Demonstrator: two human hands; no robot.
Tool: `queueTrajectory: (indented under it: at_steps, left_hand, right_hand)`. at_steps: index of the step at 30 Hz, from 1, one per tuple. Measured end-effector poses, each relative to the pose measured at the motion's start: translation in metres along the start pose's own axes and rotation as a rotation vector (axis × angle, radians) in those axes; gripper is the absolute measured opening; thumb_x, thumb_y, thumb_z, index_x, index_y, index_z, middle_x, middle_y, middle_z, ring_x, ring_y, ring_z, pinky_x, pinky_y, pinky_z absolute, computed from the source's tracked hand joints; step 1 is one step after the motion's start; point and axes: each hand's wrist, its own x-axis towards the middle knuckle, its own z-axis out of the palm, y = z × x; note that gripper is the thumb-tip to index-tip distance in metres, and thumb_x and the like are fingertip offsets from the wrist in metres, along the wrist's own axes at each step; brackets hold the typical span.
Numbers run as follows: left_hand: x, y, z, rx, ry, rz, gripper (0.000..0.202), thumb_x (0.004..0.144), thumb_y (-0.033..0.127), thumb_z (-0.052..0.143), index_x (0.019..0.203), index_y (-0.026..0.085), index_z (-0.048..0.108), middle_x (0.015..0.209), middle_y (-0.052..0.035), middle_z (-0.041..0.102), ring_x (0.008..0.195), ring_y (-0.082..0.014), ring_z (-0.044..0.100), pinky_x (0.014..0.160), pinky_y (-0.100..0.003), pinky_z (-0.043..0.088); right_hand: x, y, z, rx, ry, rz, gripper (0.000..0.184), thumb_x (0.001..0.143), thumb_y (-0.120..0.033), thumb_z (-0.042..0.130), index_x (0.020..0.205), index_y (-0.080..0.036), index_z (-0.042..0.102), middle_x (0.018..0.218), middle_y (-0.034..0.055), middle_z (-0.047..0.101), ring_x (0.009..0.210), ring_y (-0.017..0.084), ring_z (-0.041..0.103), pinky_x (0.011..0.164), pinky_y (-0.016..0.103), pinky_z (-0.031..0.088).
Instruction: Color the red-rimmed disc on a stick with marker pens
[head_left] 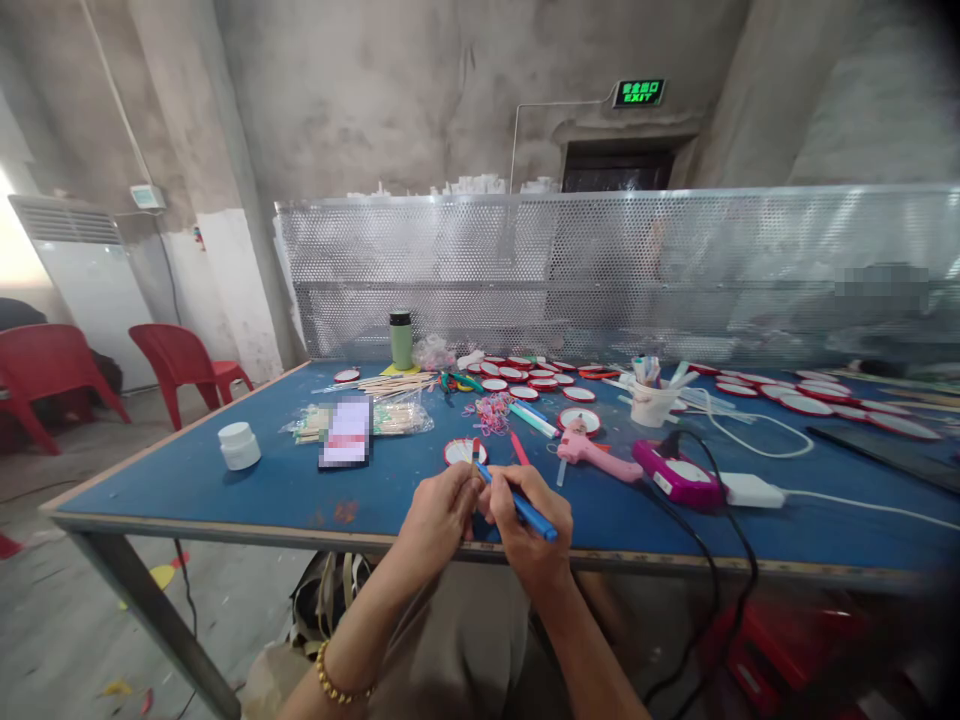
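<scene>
My right hand [536, 515] is closed around a blue pen [536, 515], its tip pointing left toward my other hand. My left hand [442, 505] is closed beside it, fingers pinched together. A small thin piece with a dark reddish end [475, 449] pokes up by the left fingertips; what they hold is mostly hidden. Just behind the hands lies a round white disc with a red rim [459, 453]. A red pen-like stick [520, 449] rests to its right, and a pink glue gun [600, 455] lies farther right.
A phone [346, 432] lies on bagged wooden sticks [405, 413]; a white jar [239, 446] stands left. Behind are colourful rubber bands [493, 412], a green bottle [401, 342] and red-rimmed discs [806, 403]. A cup of pens [651, 403] and a purple power strip [679, 474] with cables sit right.
</scene>
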Motion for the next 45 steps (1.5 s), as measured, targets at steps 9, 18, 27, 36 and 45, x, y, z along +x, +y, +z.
queueTrajectory:
  at_steps: [9,18,27,36,45]
  left_hand:
    - [-0.0003,0.003,-0.0004,0.008,0.003,-0.001,0.031,0.098,0.034,0.037,0.071,0.021,0.043,0.051,0.0056,0.048,0.047,-0.0107,0.046,0.055,-0.021,0.034]
    - [-0.0008,0.0033,-0.0008,0.035,0.006,-0.013,0.031,0.098,0.034,0.038,0.07,0.022,0.043,0.05,0.0054,0.049,0.048,-0.011,0.047,0.055,-0.021,0.034]
    - [-0.0003,0.0063,-0.0022,0.036,0.003,-0.012,0.031,0.097,0.034,0.038,0.07,0.022,0.043,0.049,0.0057,0.048,0.047,-0.0109,0.047,0.055,-0.021,0.034]
    - [-0.0008,0.0044,-0.0018,0.028,-0.005,-0.027,0.03,0.098,0.035,0.038,0.071,0.021,0.045,0.049,0.0051,0.05,0.048,-0.0111,0.049,0.055,-0.021,0.035]
    - [-0.0005,0.0045,-0.0012,0.027,0.004,-0.003,0.031,0.098,0.036,0.038,0.07,0.022,0.043,0.049,0.0056,0.049,0.046,-0.0107,0.048,0.055,-0.021,0.035]
  right_hand:
    - [0.0024,-0.0029,0.0004,0.004,-0.004,0.001,0.015,0.093,-0.021,0.055,0.081,-0.019,0.062,0.065,-0.0008,0.065,0.053,0.01,0.058,0.058,0.021,0.049]
    - [0.0032,-0.0045,-0.0001,-0.011,-0.014,-0.015,0.016,0.094,-0.021,0.054,0.082,-0.019,0.063,0.067,-0.0006,0.068,0.054,0.01,0.062,0.059,0.021,0.05]
    - [0.0039,-0.0049,-0.0003,-0.034,-0.002,-0.017,0.016,0.094,-0.021,0.053,0.082,-0.019,0.063,0.066,0.0001,0.068,0.053,0.011,0.062,0.058,0.022,0.05]
    - [0.0043,-0.0056,0.0004,-0.023,0.02,-0.006,0.019,0.095,-0.022,0.053,0.078,-0.02,0.061,0.064,-0.0003,0.067,0.052,0.011,0.061,0.057,0.022,0.05]
    - [0.0046,-0.0075,-0.0003,-0.024,-0.008,-0.023,0.017,0.095,-0.021,0.053,0.08,-0.02,0.062,0.065,-0.0008,0.067,0.052,0.01,0.061,0.057,0.022,0.05]
